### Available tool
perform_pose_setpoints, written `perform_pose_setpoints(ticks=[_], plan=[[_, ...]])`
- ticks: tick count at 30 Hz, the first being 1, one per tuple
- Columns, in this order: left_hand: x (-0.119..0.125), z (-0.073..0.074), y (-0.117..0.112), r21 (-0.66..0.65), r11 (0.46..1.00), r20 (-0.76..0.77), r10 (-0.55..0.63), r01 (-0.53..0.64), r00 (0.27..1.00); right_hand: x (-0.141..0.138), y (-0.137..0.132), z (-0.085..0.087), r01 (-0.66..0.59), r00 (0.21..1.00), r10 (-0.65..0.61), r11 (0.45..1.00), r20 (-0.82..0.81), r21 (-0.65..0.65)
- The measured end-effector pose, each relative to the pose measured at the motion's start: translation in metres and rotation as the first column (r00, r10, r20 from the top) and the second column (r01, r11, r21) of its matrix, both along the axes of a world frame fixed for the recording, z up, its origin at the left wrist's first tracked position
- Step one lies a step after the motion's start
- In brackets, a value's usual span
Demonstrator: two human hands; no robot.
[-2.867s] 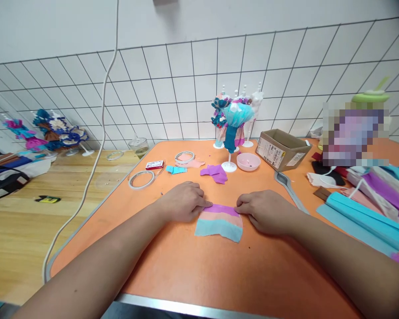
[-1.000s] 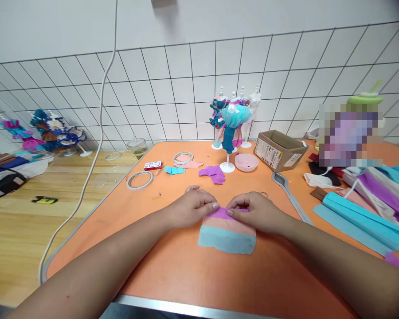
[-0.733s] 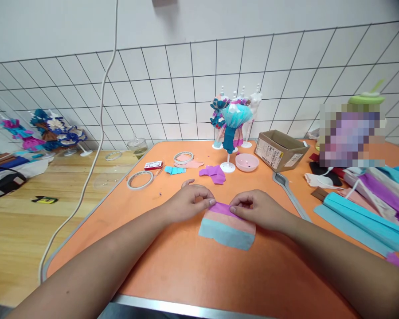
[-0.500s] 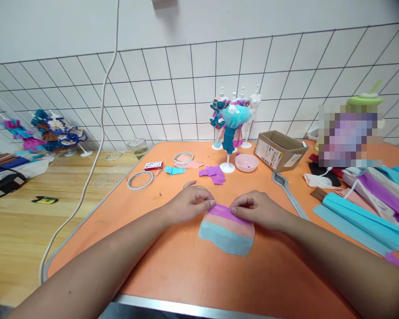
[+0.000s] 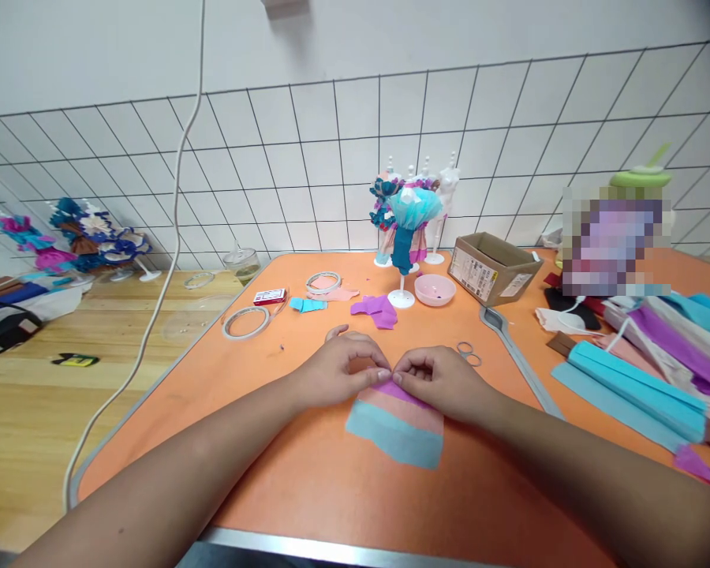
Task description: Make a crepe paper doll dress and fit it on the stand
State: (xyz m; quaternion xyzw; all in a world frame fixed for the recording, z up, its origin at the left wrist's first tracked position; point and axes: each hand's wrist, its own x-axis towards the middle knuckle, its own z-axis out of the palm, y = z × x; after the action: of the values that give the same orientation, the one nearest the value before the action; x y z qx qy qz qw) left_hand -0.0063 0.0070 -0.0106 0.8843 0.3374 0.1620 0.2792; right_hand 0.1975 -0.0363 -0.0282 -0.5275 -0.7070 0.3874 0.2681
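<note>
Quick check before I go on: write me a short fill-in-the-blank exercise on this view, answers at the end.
The left hand and the right hand pinch the striped paper at its ____ band.
The scissor handles lie closest to the ____ hand.
In this view, the pink bowl sits just to the ____ of the cardboard box.

Missing words: purple; right; left.

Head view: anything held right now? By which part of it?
Yes: the left hand and right hand both pinch the thin purple, peach and light-blue striped sheet by its purple far edge.
</note>
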Motion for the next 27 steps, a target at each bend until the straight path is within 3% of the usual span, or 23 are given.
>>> perform_pose_setpoints(ticks=[6, 11, 17, 20, 22, 24, 26, 27], plan=[[0.002, 0.0, 0.001, 0.005, 0.998, 0.036, 0.068, -0.068, 0.997, 0.007, 0.003, -0.001, -0.041, 0.999, 0.041, 0.999, -0.001, -0.01], [-0.005, -0.005, 0.014, -0.063, 0.986, 0.087, 0.159, -0.154, 0.983, 0.018, 0.011, -0.003, -0.044, 0.997, 0.034, 0.989, -0.073, -0.143], [-0.008, -0.013, 0.019, -0.187, 0.954, 0.06, 0.251, -0.236, 0.966, 0.02, 0.016, -0.01, 0.03, 0.985, -0.072, 0.967, -0.16, -0.251], [-0.009, -0.012, 0.02, -0.195, 0.953, 0.035, 0.243, -0.232, 0.969, 0.023, 0.018, -0.011, 0.049, 0.996, -0.062, 0.981, -0.066, -0.19], [-0.016, -0.006, 0.023, -0.081, 0.947, -0.019, 0.309, -0.31, 0.951, 0.025, 0.018, -0.011, 0.018, 1.0, -0.018, 0.994, -0.003, -0.112], [-0.03, 0.003, 0.03, 0.168, 0.87, -0.153, 0.488, -0.464, 0.86, 0.026, 0.017, -0.01, -0.017, 0.998, 0.02, 0.999, 0.055, -0.047], [-0.051, 0.013, 0.04, 0.45, 0.697, -0.289, 0.705, -0.558, 0.648, 0.027, 0.017, -0.011, -0.026, 0.991, 0.026, 1.0, 0.131, 0.002], [-0.063, 0.018, 0.047, 0.511, 0.631, -0.347, 0.772, -0.583, 0.532, 0.027, 0.017, -0.012, -0.022, 0.985, 0.017, 0.999, 0.174, 0.032]])
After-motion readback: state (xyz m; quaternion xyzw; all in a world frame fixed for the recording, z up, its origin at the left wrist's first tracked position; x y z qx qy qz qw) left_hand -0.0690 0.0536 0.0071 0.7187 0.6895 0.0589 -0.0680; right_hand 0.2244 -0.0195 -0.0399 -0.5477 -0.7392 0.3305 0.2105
